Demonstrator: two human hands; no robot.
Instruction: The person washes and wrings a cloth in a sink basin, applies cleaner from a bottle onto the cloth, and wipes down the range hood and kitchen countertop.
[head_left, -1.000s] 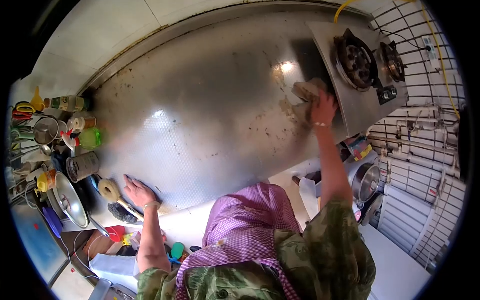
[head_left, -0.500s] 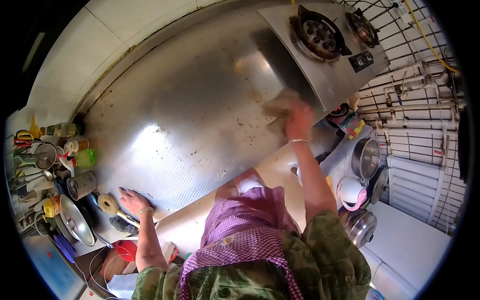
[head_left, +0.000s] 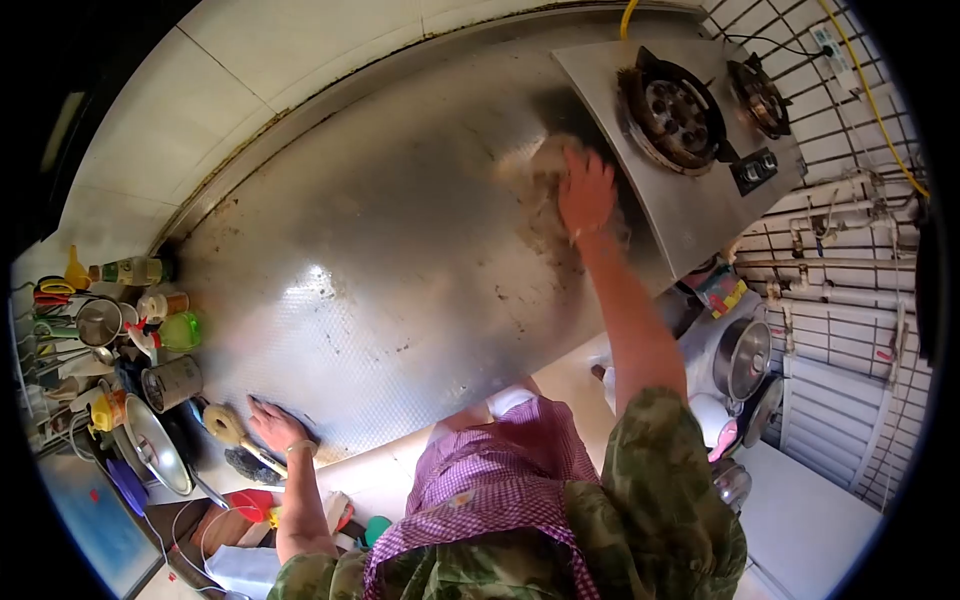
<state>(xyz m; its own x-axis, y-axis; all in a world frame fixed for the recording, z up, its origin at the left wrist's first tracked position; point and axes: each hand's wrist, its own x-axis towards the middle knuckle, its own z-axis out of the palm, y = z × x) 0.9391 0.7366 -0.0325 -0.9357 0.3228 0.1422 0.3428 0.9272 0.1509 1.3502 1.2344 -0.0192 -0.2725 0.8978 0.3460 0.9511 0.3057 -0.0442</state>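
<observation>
My right hand (head_left: 587, 192) presses a brownish cloth (head_left: 548, 160) against the metal countertop (head_left: 400, 220), close to the left edge of the gas stove. Its fingers lie over the cloth and partly cover it. Brown stains and wet smears mark the metal around it. At the front left corner my left hand (head_left: 277, 426) rests flat on the counter with fingers outstretched, holding nothing. Just left of it lies a round-headed brush (head_left: 222, 425) with a light handle, and a dark scouring pad (head_left: 252, 464) sits below.
The gas stove (head_left: 690, 150) with two burners stands at the back right. Along the left are a tin can (head_left: 172, 384), a green spray bottle (head_left: 180, 332), a pan lid (head_left: 155, 450) and several utensils. Steel pots (head_left: 743, 358) stand at the right, beside wall pipes (head_left: 830, 265).
My right hand has slid the cloth away from me toward the back of the counter. The left hand stays flat in its place. The whole view has shifted slightly.
</observation>
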